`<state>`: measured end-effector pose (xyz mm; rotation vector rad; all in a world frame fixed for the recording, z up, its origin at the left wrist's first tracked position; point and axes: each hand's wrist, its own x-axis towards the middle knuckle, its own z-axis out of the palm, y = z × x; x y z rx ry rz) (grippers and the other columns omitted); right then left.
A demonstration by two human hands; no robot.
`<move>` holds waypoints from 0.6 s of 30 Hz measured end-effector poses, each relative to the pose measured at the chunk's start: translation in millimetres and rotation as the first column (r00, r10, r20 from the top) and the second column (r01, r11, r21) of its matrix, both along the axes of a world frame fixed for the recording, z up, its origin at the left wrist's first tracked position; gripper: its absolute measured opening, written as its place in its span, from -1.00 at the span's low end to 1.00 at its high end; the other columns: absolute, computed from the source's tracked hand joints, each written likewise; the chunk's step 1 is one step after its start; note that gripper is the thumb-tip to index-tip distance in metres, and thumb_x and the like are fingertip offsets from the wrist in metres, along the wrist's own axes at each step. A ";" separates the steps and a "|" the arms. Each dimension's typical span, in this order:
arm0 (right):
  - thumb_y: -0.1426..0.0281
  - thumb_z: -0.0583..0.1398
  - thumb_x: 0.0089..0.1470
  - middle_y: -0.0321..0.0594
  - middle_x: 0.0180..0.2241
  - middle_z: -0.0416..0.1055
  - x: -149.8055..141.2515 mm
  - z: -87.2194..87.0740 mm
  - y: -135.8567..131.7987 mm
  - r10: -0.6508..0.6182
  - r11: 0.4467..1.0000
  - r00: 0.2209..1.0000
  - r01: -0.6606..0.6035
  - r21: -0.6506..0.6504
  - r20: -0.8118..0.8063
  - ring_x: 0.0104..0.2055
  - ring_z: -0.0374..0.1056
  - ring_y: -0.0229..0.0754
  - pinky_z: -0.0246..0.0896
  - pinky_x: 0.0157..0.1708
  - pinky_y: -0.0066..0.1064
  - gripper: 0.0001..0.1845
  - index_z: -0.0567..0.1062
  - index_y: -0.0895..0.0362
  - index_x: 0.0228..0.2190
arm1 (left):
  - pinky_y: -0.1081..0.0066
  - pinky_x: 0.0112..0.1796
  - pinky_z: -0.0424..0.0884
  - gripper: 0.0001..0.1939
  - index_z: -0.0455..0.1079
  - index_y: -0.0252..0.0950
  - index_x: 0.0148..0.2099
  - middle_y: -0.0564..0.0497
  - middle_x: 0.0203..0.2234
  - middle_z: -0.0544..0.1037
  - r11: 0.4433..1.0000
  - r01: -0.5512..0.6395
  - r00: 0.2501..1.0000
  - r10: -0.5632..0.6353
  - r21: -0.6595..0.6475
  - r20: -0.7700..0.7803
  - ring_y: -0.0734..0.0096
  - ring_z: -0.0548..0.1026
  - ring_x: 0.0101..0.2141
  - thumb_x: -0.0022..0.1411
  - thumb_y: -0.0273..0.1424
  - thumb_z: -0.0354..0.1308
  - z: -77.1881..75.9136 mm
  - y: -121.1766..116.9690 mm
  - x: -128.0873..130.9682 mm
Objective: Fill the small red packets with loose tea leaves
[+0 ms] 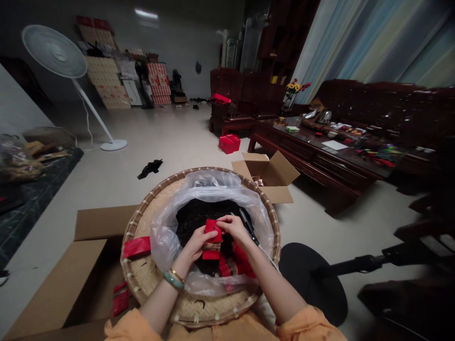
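— Red packet (212, 239) with the tan band: where?

— Up over the mouth of the bag, pinched between left hand (196, 245) and right hand (232, 228), fingers clenched on its edges, neither hand released.

— Beneath it?

— Dark dried leaf (194, 218) in a clear plastic bag (167, 237), a good mound left. Scissors (249, 226) just beside the right hand.

— Done so far?

— Judging by the lie of things, a small heap of red packets (234, 265) on the near side of the bag, and a few more in the cardboard carton (71, 284) next to the woven bamboo tray (199, 310).
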<state>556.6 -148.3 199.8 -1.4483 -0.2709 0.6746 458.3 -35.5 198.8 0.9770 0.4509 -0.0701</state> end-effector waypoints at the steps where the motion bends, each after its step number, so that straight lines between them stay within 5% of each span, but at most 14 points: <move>1: 0.30 0.33 -0.37 -0.34 -0.64 0.36 -0.6 -1.1 0.3 -0.010 1.000 1.000 0.010 0.000 0.014 -0.63 0.20 -0.36 0.17 -0.61 -0.49 -0.73 0.52 0.20 -0.53 | 0.34 -0.42 0.47 -0.52 0.38 -0.40 -0.15 -0.17 -0.34 0.58 1.000 -0.015 1.000 0.015 0.010 -0.006 0.23 0.56 -0.43 -0.18 -0.40 0.37 -2.7 -0.6 0.4; 5: 0.26 0.29 -0.28 -0.33 -0.55 0.38 0.4 -2.3 -2.0 0.017 1.000 0.990 -0.016 -0.011 0.140 -0.58 0.24 -0.33 0.17 -0.62 -0.50 -0.70 0.49 0.17 -0.44 | 0.34 -0.46 0.47 -0.52 0.36 -0.39 -0.17 -0.13 -0.39 0.57 0.998 -0.048 0.998 0.049 0.048 -0.027 0.22 0.56 -0.45 -0.18 -0.36 0.38 -8.3 -2.2 1.3; 10: 0.30 0.27 -0.19 -0.32 -0.53 0.38 12.7 12.6 -13.8 0.251 0.964 0.879 -0.189 -0.188 0.406 -0.50 0.26 -0.31 0.18 -0.50 -0.50 -0.80 0.46 0.16 -0.48 | 0.37 -0.49 0.45 -0.51 0.36 -0.38 -0.21 -0.08 -0.44 0.56 0.993 -0.024 0.998 0.030 0.117 -0.047 0.23 0.56 -0.47 -0.23 -0.35 0.40 -2.8 -3.6 -1.9; 15: 0.28 0.23 -0.11 -0.37 -0.62 0.33 24.5 35.1 -21.4 0.569 0.818 0.692 -0.419 -0.394 0.445 -0.56 0.17 -0.35 0.02 -0.55 -0.54 -0.80 0.46 0.17 -0.58 | 0.40 -0.48 0.42 -0.54 0.38 -0.40 -0.24 -0.10 -0.43 0.56 0.987 -0.014 1.000 0.018 0.159 -0.023 0.31 0.54 -0.51 -0.24 -0.37 0.39 0.6 -6.5 -3.7; 18: 0.27 0.20 -0.06 -0.43 -0.72 0.16 27.1 39.7 -18.9 0.683 0.719 0.581 -0.430 -0.546 0.443 -0.62 0.01 -0.39 -0.14 -0.61 -0.53 -0.71 0.42 0.18 -0.67 | 0.41 -0.48 0.41 -0.55 0.38 -0.39 -0.26 -0.05 -0.50 0.55 0.985 -0.021 0.999 0.028 0.169 -0.036 0.33 0.53 -0.53 -0.26 -0.39 0.40 -0.2 -8.3 -4.3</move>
